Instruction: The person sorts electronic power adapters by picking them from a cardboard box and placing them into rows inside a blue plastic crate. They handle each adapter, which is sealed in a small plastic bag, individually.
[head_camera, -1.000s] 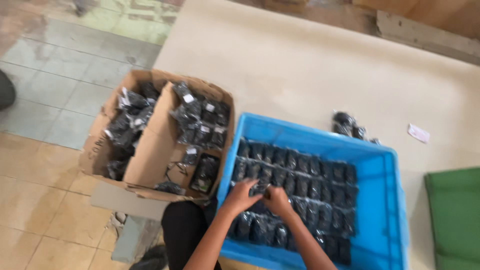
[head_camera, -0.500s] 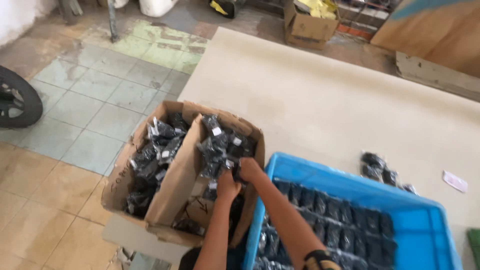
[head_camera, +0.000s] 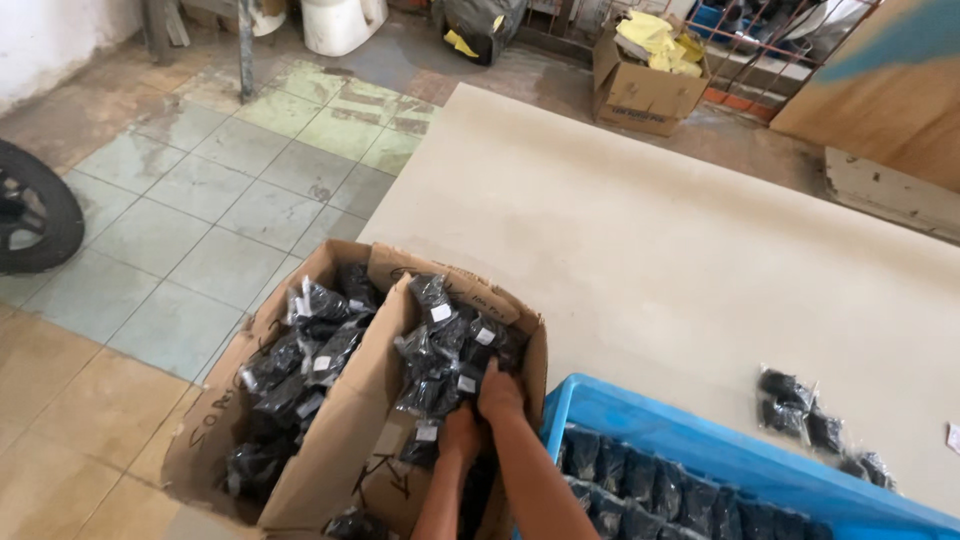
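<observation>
The box (head_camera: 330, 440) is brown cardboard with black marker strokes on its side. The packets (head_camera: 440, 350) inside are black, glossy, with small white labels. The crate (head_camera: 640, 420) is bright blue. The table (head_camera: 650, 240) is pale beige. The floor (head_camera: 200, 200) has grey-green tiles, and tan ones nearer. The far box (head_camera: 640, 95) holds yellow sheets.

— What can't you make out?

— My left hand (head_camera: 458, 432) and right hand (head_camera: 500, 392) are sunk among the black packets (head_camera: 445, 350) in the cardboard box (head_camera: 345, 440); my fingertips are buried, so the grip is unreadable.

— And below your fingers?

— The blue crate (head_camera: 640, 420) just beside my wrists is cut off by the bottom edge.
</observation>
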